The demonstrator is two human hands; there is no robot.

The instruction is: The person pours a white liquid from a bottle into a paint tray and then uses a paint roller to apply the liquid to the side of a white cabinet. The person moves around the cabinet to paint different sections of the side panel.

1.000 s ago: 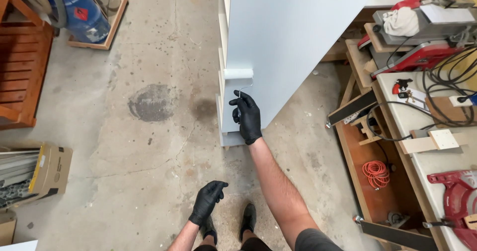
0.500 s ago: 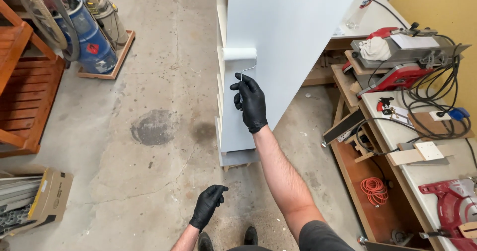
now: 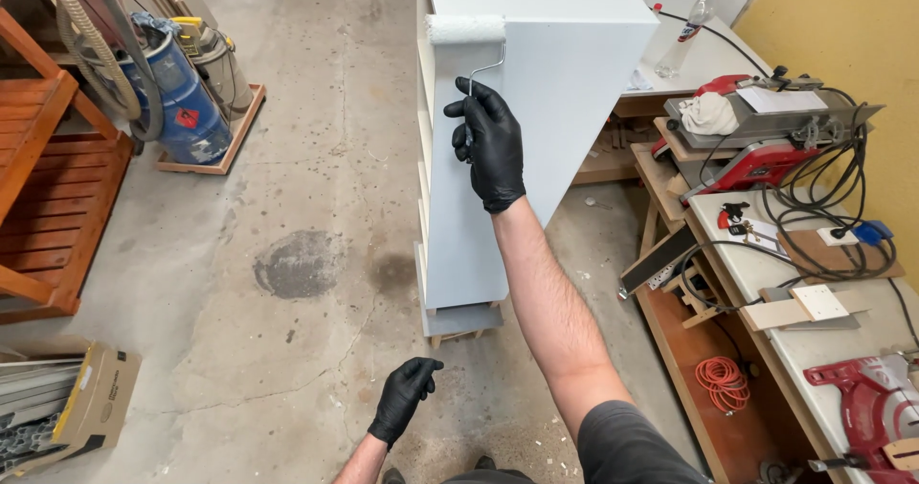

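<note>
The right hand (image 3: 493,144), clamped on the paint roller (image 3: 466,30), has risen to the cabinet's (image 3: 565,72) top edge; the left hand (image 3: 404,398) hangs loosely curled, empty.

The cabinet (image 3: 536,91) stands on the floor (image 3: 287,206), vacuum (image 3: 187,101) to its left, workbench (image 3: 823,283) to its right.

Light: bright, even, soft, pretty much daylight-looking.
Shadows: faint, only a soft dark patch under the white cabinet (image 3: 536,91) on the concrete floor (image 3: 287,254).
Glare: none really.
Focus: sharp all over.
Edges: slight wide-angle bending.
</note>
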